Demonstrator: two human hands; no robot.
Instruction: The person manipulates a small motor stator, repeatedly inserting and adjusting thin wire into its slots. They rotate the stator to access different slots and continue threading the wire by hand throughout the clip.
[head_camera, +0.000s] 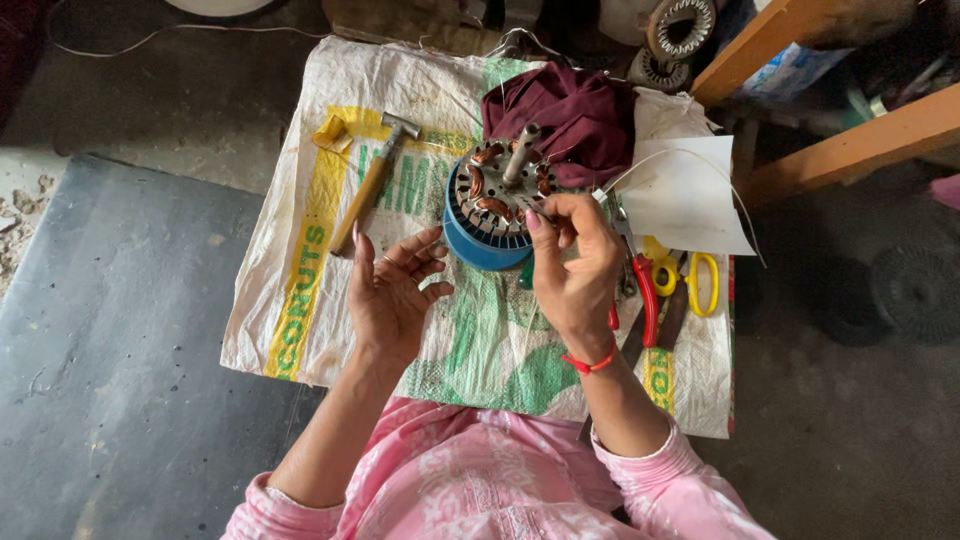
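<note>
Woven plastic sack (330, 200) covers the work surface, and at its middle stands the blue-rimmed motor stator (492, 205), probably heavy and rigid, its copper windings delicate, so the rim looks safest to grip. Right hand (572, 262) pinches thin wire at the stator's near edge; left hand (392, 290) hovers open just left of it, with open sack toward the hammer (370, 185).

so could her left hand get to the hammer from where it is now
Probably yes. The left hand is open, palm up, holding nothing, and the hammer lies just beyond its fingertips on the woven sack. Nothing lies between them; the motor stator sits off to the side, under the right hand.
</note>
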